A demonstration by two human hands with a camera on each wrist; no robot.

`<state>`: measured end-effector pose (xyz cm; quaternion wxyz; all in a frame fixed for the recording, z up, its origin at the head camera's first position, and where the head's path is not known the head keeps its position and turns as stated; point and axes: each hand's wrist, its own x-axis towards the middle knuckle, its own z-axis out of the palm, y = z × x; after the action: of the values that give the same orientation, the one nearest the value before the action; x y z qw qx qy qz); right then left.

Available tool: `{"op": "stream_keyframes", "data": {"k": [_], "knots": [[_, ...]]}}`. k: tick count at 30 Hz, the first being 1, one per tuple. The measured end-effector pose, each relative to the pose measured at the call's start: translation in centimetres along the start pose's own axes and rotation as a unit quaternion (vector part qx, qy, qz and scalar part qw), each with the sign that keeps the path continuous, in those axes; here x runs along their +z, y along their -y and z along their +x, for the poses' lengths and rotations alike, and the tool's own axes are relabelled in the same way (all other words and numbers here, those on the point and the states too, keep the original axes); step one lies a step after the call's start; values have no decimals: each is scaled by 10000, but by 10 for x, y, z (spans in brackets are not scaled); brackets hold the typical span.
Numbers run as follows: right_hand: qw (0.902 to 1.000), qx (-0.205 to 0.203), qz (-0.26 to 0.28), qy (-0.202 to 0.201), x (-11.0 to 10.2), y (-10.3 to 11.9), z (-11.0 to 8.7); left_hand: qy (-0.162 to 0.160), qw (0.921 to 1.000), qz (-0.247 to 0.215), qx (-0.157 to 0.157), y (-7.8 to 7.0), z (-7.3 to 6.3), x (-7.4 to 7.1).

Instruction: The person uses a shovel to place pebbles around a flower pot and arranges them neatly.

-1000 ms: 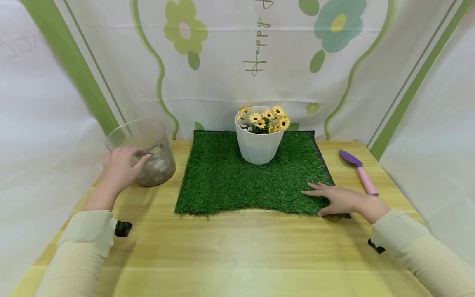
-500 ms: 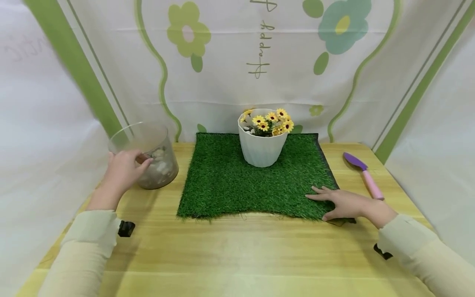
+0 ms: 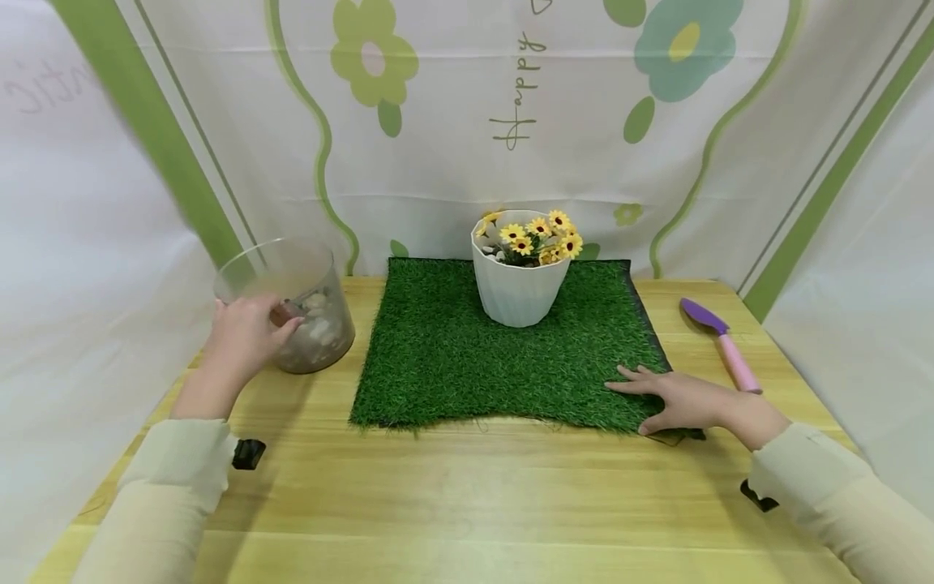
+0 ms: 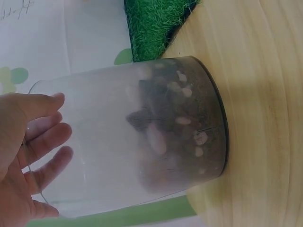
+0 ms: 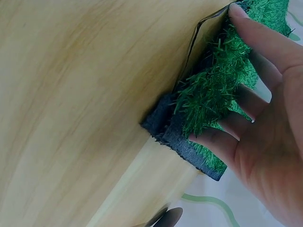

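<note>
My left hand (image 3: 244, 337) grips the near left rim of a clear round container (image 4: 104, 151), which stands slightly tilted or upright; I cannot tell which. In the left wrist view the fingers curl over the rim. Pale pebbles (image 4: 158, 139) and darker stones fill its lower part. At the mat's near right corner, my right hand (image 3: 686, 401) rests with spread fingers on the artificial grass mat (image 3: 438, 357). The right wrist view shows the thumb by the mat's black-backed edge and the fingers across the green blades. Nothing is gripped in that hand.
A white ribbed pot (image 3: 518, 296) with yellow flowers (image 3: 540, 235) and white stones stands at the back of the mat. A hand trowel with purple blade and pink handle (image 3: 739, 365) lies to the right. Behind rises a printed cloth (image 3: 452, 162); the table (image 3: 438, 503) is wooden.
The head view has shifted slightly, moving the whole scene a little to the right. Both hands keep their places on the container and the mat.
</note>
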<state>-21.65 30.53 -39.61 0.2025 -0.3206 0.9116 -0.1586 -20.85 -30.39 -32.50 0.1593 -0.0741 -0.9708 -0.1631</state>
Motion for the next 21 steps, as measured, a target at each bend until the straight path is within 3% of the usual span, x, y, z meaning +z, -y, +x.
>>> {"op": "stream_keyframes", "data": {"k": [10,21], "knots": [[10000,-38,29,3,0,-1,0,-180,9998,53,112,-7,-12,0],[10000,25,28,41,-1,-3,0,-23,9994,294,188,-11,-26,2]]}}
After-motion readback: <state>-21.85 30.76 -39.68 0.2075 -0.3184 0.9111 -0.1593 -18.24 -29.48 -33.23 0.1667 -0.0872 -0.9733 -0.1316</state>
